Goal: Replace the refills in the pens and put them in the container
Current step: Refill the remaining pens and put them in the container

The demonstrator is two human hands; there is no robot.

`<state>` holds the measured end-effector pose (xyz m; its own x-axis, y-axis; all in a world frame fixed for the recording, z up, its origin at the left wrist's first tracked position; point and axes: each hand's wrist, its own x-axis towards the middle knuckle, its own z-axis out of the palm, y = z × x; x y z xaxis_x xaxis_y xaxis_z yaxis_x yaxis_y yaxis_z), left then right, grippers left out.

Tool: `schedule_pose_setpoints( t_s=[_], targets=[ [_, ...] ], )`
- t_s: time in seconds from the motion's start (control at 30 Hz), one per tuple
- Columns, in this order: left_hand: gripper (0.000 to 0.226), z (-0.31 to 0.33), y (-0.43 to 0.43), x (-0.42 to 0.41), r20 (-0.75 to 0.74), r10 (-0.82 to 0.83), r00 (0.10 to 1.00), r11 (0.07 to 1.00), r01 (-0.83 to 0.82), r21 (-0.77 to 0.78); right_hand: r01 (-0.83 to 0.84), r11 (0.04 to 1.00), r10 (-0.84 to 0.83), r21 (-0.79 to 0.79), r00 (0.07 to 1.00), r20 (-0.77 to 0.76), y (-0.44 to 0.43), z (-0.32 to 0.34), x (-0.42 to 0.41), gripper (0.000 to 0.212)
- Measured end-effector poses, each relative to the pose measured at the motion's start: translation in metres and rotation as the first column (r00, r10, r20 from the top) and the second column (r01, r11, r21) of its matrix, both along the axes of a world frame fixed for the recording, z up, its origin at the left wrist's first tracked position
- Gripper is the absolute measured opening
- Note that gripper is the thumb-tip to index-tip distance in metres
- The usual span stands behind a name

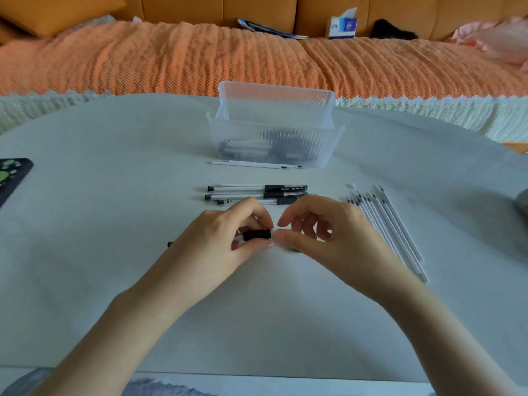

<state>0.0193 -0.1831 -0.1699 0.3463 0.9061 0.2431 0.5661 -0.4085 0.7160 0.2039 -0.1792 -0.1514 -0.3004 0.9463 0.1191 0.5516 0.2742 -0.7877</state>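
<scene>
My left hand [228, 238] grips a clear gel pen by its black rubber grip [256, 234], held level just above the white table; the pen's black end pokes out past my wrist. My right hand [311, 230] pinches the pen's tip end with thumb and forefinger. Three capped gel pens [257, 193] lie in a row just beyond my hands. Several white refills [391, 230] lie fanned out at the right. A clear ribbed container [274, 138] with its lid up stands at the middle back and holds several pens. Two loose refills [257, 164] lie along its front.
The white table [114, 224] ends at a sofa with an orange blanket [171, 58] behind. A dark phone or tablet [11, 175] lies at the left edge. A small white bit [352, 185] lies near the refills. A grey object [523, 201] shows at the right edge.
</scene>
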Motion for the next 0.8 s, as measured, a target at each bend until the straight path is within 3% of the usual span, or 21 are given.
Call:
schedule_pose_setpoints(
  t_s=[0.4, 0.8],
  targets=[
    [0.019, 0.0020, 0.0018, 0.0016, 0.035, 0.031, 0.999, 0.999, -0.032, 0.028, 0.038, 0.999, -0.038, -0.010, 0.998, 0.044, -0.0018, 0.0008, -0.0030, 0.009],
    [0.011, 0.0041, 0.0016, 0.0025, 0.093, 0.086, 0.992, 0.990, -0.095, 0.103, 0.099, 0.993, -0.105, -0.062, 0.988, -0.111, 0.0032, -0.0033, 0.0050, 0.012]
  ],
)
